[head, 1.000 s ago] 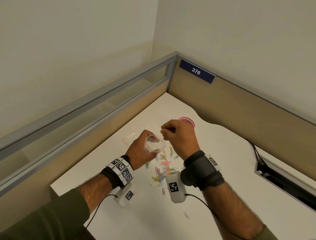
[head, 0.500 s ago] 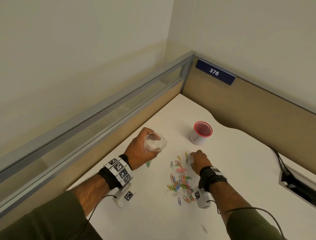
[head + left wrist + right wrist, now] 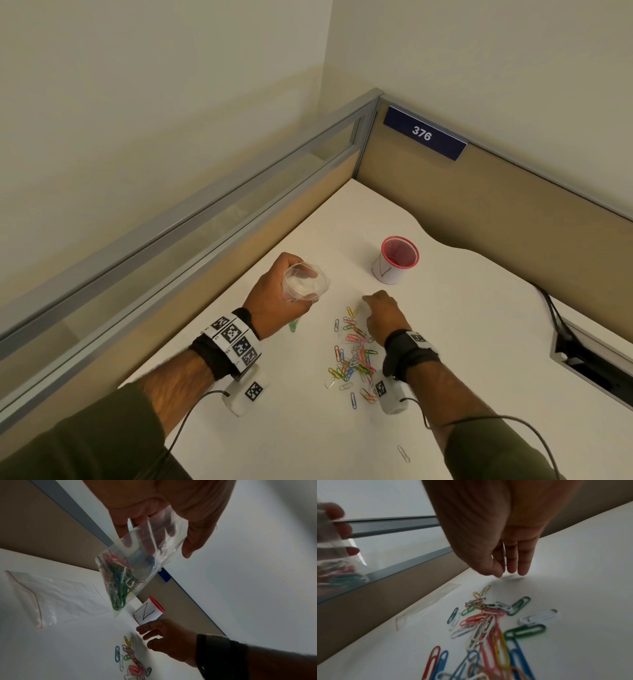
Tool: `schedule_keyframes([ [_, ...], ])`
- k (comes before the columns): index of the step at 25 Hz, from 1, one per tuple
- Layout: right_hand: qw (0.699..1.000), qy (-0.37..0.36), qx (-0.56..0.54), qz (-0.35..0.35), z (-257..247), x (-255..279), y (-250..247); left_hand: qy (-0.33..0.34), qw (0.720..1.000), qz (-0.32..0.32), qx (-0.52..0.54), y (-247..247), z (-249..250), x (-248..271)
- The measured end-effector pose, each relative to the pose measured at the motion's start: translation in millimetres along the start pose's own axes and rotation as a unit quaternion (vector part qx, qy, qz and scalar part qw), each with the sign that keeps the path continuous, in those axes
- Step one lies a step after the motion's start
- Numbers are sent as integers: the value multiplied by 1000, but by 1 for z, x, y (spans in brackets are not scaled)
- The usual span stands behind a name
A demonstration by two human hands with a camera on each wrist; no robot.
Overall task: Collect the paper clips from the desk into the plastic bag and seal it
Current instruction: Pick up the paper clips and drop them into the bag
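Note:
My left hand (image 3: pixel 274 294) holds a clear plastic bag (image 3: pixel 306 282) up above the desk with its mouth held open. Several coloured paper clips (image 3: pixel 118 580) lie in the bag's bottom corner (image 3: pixel 137 563). My right hand (image 3: pixel 368 302) is down at the far end of the loose pile of coloured paper clips (image 3: pixel 354 356). Its thumb and forefinger (image 3: pixel 500 568) meet at the desk surface, pinching a thin pale clip. The pile (image 3: pixel 488 622) lies under the right wrist. One clip (image 3: pixel 403 454) lies apart near the front, and a green clip (image 3: pixel 293 324) shows below my left hand.
A red-rimmed cup (image 3: pixel 397 260) with a white paper label stands just beyond my right hand. A second, empty zip bag (image 3: pixel 56 596) lies flat on the desk by the left partition (image 3: pixel 205 219). A cable slot (image 3: pixel 589 363) is cut in the desk at the right.
My right hand came down from the bag's mouth to the far end of the pile and now pinches at the desk. The left hand kept the bag raised.

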State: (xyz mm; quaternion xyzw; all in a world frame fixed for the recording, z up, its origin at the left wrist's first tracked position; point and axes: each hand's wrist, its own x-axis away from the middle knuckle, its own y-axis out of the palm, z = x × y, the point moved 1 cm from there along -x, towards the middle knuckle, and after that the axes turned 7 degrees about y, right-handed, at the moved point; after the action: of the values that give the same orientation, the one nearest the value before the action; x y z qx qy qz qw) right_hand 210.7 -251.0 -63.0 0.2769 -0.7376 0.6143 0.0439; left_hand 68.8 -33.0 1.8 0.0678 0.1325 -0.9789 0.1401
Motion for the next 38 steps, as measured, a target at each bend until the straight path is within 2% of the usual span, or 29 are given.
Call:
schedule_keyframes([
  [4,992,-97,63,-47,-14,6,16,4,1000,7,-1,3,4,-1],
  [6,989,-117,73,-46,-10,22,25,8,1000,14,3,6,4,-2],
  [12,991,-113,55,-46,18,71,28,3,1000,7,5,17,8,2],
  [16,991,-92,74,-60,15,82,32,5,1000,-1,5,23,9,8],
  [21,988,-118,99,-10,0,82,45,8,1000,1,7,26,13,10],
  [24,989,-104,103,12,-1,83,43,10,1000,5,5,27,14,10],
  [27,996,-61,56,18,6,79,34,11,1000,7,5,30,14,9],
  [29,1000,-19,-14,18,15,78,24,11,1000,6,3,32,13,9],
  [32,989,4,-141,42,22,87,-5,8,1000,6,2,37,11,7],
  [35,962,-12,-262,79,15,106,-52,8,1000,1,1,44,12,6],
  [38,943,-70,-307,110,-7,126,-103,13,1000,-4,7,51,13,5],
])
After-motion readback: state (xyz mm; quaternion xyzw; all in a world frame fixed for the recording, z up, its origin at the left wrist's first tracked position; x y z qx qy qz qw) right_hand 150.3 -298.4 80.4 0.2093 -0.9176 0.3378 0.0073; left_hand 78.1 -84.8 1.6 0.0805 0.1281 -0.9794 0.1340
